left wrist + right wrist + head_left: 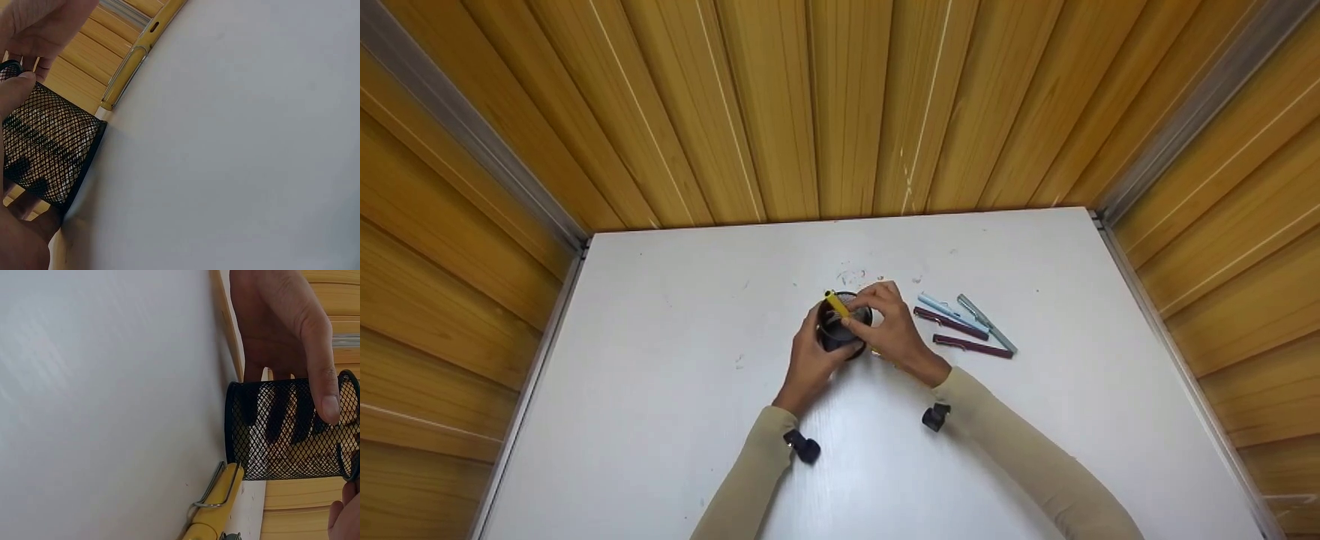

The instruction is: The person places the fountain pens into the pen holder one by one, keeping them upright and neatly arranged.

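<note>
My left hand (808, 360) grips a black mesh pen holder (281, 427), fingers round the far side and thumb on the near side. The holder stands upright on the white table. Over its mouth, my right hand (889, 330) pinches a yellow pen (837, 304) between thumb and fingers. Its lower part slants into the holder and shows through the mesh in the right wrist view. A second yellow pen (126, 76) with a wire clip lies on the table beside the holder's base, mostly hidden under my right hand in the head view.
Right of my hands lie a light blue pen (941, 306), a grey-green pen (994, 330) and two maroon pens, one (952, 325) crossing the blue pen's end, the other (973, 346) closer to me. Wood-patterned panels (840, 112) stand around the white table (660, 375).
</note>
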`<action>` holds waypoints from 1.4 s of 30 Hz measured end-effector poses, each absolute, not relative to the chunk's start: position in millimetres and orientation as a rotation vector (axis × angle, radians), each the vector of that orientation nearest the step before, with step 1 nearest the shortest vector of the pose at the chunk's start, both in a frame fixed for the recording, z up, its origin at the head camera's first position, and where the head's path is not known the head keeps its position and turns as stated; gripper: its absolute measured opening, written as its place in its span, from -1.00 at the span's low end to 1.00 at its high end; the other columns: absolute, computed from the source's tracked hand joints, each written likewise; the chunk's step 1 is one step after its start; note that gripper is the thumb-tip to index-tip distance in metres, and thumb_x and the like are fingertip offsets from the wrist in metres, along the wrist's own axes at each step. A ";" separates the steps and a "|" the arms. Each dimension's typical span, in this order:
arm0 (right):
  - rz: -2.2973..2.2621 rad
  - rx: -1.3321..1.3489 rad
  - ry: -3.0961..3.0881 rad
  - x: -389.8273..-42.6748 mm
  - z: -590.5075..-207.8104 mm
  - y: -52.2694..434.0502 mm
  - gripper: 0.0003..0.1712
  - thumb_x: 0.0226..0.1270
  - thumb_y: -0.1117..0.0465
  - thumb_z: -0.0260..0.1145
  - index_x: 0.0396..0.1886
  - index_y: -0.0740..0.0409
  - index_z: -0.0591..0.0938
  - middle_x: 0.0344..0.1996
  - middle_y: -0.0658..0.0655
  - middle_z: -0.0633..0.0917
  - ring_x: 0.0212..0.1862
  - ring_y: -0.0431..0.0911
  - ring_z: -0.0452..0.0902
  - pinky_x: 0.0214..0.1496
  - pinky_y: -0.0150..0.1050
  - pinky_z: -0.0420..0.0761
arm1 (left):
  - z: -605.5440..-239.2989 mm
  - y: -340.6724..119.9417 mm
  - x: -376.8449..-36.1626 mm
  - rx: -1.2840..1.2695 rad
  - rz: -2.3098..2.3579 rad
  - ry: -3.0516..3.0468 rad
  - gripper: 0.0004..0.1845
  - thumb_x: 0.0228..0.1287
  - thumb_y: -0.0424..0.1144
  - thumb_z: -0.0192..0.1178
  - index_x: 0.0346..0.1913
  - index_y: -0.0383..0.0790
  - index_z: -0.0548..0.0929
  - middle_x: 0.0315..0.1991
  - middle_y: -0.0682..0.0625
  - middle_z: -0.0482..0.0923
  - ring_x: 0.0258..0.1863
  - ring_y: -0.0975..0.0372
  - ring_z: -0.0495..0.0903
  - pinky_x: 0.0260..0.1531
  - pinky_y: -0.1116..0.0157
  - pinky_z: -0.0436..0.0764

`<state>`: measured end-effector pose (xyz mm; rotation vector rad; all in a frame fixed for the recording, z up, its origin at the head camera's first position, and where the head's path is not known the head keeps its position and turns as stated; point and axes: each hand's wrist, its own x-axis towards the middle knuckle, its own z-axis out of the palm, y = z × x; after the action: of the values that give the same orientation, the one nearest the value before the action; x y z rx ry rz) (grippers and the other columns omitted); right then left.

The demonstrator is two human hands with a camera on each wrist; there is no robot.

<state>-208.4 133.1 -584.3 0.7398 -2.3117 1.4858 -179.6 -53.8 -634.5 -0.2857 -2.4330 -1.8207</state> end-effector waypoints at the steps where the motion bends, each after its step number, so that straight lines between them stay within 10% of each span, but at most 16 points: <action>1: 1.470 0.736 -2.322 -207.9 -584.5 133.0 -0.82 0.29 0.26 0.70 -0.17 0.11 0.85 -0.07 0.10 0.72 0.13 0.08 0.49 0.23 -0.06 0.52 | -634.5 -53.9 -179.6 -0.289 -1.820 -2.432 0.04 0.23 -0.05 0.67 0.67 -0.20 0.33 0.51 -0.15 0.52 0.54 -0.01 0.47 0.57 -0.10 0.45; 42: 1.416 0.598 -2.561 -210.3 -574.2 136.3 -0.84 0.31 0.27 0.66 -0.15 0.18 0.87 -0.25 0.06 0.47 -0.02 -0.03 0.32 0.06 -0.16 0.39 | -628.2 -54.0 -180.9 -0.326 -1.959 -2.335 -0.04 0.21 -0.27 0.68 0.61 -0.27 0.38 0.56 -0.19 0.45 0.61 -0.05 0.37 0.65 -0.12 0.33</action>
<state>-210.3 136.3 -574.2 0.5983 -2.5611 1.4160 -180.9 -54.0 -628.2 -0.3256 -2.3353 -1.9587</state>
